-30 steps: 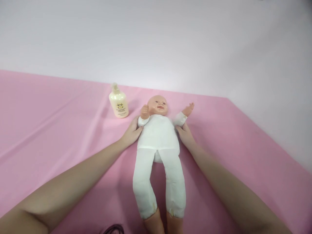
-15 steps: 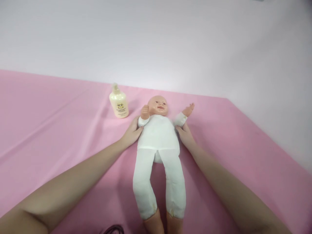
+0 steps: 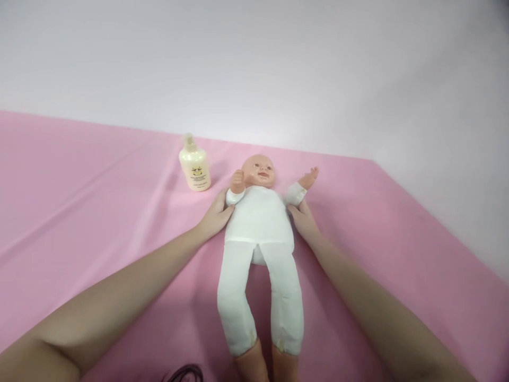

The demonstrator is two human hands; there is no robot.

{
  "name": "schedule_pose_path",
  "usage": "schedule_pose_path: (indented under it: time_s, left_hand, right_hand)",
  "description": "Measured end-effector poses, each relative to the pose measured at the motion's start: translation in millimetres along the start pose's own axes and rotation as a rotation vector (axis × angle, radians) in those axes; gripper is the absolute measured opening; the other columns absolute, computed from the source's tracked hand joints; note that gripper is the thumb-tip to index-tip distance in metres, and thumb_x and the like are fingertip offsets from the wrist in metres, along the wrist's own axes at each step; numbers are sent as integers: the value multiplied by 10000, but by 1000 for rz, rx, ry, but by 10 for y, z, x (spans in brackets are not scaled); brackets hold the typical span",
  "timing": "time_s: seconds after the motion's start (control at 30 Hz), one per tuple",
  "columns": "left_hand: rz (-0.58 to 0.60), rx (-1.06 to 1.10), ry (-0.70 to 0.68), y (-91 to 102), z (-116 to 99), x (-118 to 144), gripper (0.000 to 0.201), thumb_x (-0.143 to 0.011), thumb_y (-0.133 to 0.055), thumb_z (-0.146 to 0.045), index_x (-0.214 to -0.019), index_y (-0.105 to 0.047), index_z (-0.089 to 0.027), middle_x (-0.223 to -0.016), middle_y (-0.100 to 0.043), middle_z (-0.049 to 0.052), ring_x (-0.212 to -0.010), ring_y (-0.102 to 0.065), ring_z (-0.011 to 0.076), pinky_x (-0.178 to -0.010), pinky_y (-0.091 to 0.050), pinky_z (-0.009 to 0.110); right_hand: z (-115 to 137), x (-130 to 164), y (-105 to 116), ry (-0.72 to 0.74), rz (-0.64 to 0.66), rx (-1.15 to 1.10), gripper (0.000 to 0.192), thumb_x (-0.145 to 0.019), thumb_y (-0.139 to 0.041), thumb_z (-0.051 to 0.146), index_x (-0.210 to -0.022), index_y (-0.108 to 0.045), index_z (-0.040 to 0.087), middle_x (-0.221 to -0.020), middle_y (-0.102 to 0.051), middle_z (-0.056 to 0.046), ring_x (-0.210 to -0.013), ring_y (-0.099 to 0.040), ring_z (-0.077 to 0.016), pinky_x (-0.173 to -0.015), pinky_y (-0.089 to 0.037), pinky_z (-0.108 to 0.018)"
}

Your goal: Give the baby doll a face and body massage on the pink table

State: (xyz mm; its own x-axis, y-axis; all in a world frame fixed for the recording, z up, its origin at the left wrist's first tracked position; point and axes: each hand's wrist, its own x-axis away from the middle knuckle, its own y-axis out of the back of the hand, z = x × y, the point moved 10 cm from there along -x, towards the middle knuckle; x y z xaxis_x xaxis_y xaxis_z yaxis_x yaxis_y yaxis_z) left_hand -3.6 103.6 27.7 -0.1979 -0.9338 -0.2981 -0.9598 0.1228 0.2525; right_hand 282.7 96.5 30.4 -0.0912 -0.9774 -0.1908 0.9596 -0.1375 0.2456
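A baby doll point(image 3: 260, 233) in a white cloth suit lies on its back on a pink cloth point(image 3: 99, 212), head away from me, legs toward me. My left hand point(image 3: 214, 215) presses against the doll's side under its bent arm. My right hand point(image 3: 304, 220) rests against the other side, just below the outstretched arm. Both hands cup the torso from the sides; the fingertips are hidden under the doll.
A cream-coloured lotion bottle point(image 3: 194, 164) stands upright on the cloth, just left of the doll's head. A white wall point(image 3: 254, 69) rises behind the cloth's far edge. A dark object point(image 3: 185, 374) peeks in at the bottom edge.
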Motion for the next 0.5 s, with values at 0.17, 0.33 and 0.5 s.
schedule_pose_path:
  time_s: [0.17, 0.33, 0.5]
  left_hand:
    - [-5, -7, 0, 7, 4, -2, 603, -958, -613, -313, -1528, -430, -241, -1559, -521, 110, -1470, -472, 326, -1285, -312, 583]
    - [3, -26, 22, -1, -52, 6, 617, -960, -604, -335, -1535, -415, -213, -1556, -523, 128, -1471, -468, 336, -1278, -318, 593]
    - [13, -38, 9, -6, -127, 5, 606, -957, -602, -323, -1525, -421, -219, -1563, -518, 120, -1463, -477, 327, -1275, -326, 578]
  right_hand:
    - [-13, -1, 7, 0, 2, 9, 538, -903, -581, 339, -1435, -577, 259, -1419, -674, -76, -1292, -638, -284, -1155, -473, -477]
    - [-13, 0, 3, -8, 3, 7, 524, -906, -568, 339, -1424, -584, 253, -1418, -676, -80, -1294, -644, -281, -1144, -492, -462]
    - [-11, -4, -5, 1, 13, 12, 533, -907, -563, 348, -1433, -568, 268, -1400, -688, -71, -1286, -648, -278, -1141, -501, -471]
